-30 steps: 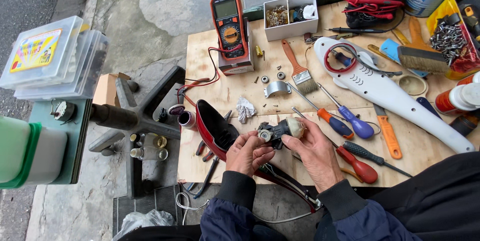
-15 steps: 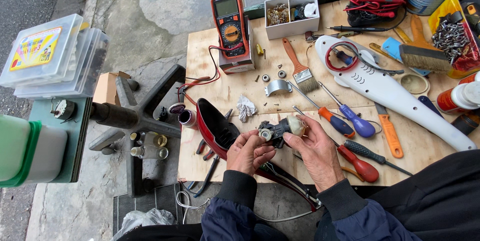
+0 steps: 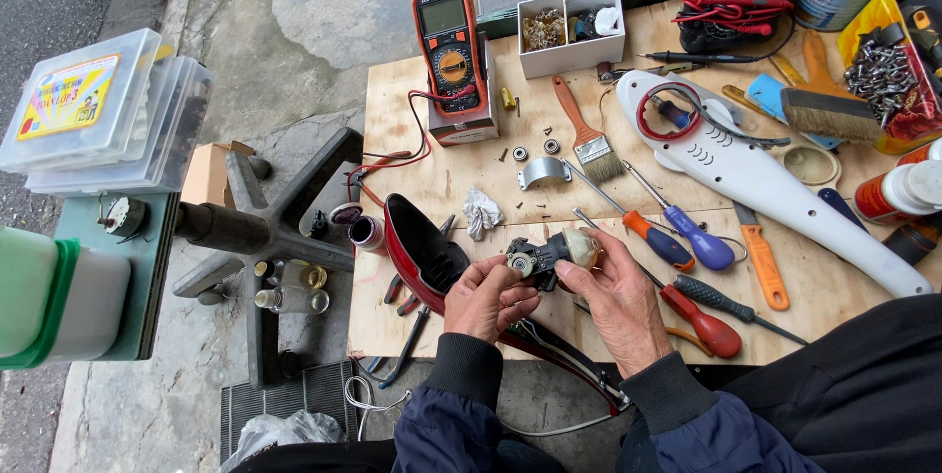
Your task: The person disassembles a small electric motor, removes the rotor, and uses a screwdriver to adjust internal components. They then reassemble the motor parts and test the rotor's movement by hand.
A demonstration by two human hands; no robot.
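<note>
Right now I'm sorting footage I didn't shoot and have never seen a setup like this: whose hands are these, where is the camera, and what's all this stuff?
The single view comes from a camera worn on a person's head, looking down at their own two bare hands over a plywood worktop.

The left hand and right hand together hold a small electric motor, dark at one end and pale at the other.

Beside the left hand lies a dark red shell of some opened appliance. A long white casing lies farther right.

Around them: an orange multimeter with red leads, a paintbrush, screwdrivers with blue and red handles, a crumpled tissue, a white parts box, and loose screws and washers.

Off the table to the left stands a chair base on the pavement.
</note>
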